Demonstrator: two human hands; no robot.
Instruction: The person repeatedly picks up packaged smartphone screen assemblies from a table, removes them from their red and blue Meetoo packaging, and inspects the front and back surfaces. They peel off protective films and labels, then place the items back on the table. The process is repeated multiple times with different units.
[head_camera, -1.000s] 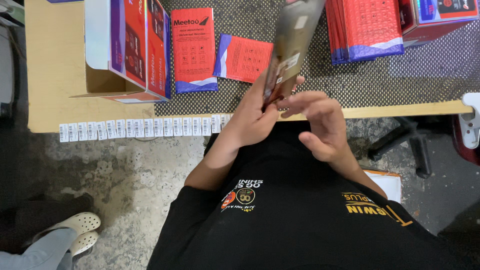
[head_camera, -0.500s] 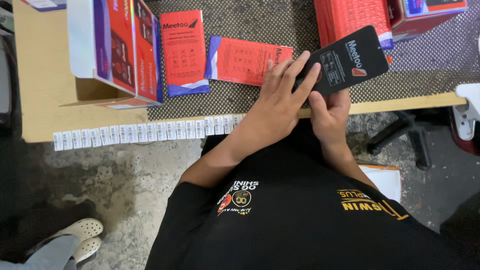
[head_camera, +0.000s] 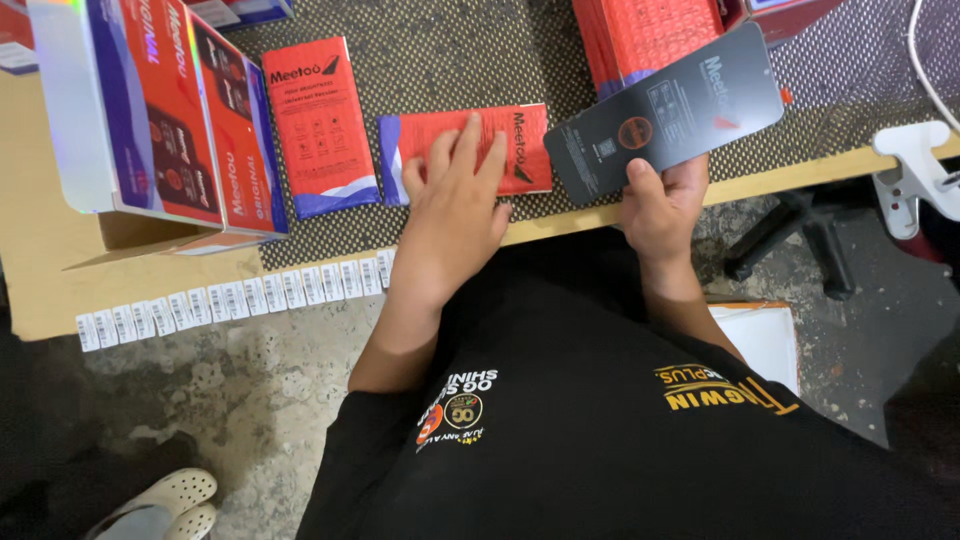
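My right hand (head_camera: 661, 205) grips a flat black rectangular package (head_camera: 665, 112) by its lower edge and holds it tilted above the table's front edge. My left hand (head_camera: 452, 215) lies flat, fingers spread, on a red flat sleeve (head_camera: 525, 145) lying sideways on the dark mesh mat (head_camera: 460, 70). Another red sleeve with a blue and white bottom (head_camera: 321, 125) lies upright to the left of it.
A large red and blue display box (head_camera: 170, 115) stands at the left on the tan table (head_camera: 40, 270). A stack of red packages (head_camera: 640, 35) sits at the back right. A strip of barcode stickers (head_camera: 230, 300) hangs along the front edge. A white clamp (head_camera: 915, 170) is at right.
My left hand has let go of the black package and dropped onto the sideways red sleeve. My right hand alone now holds the black package, moved to the right.
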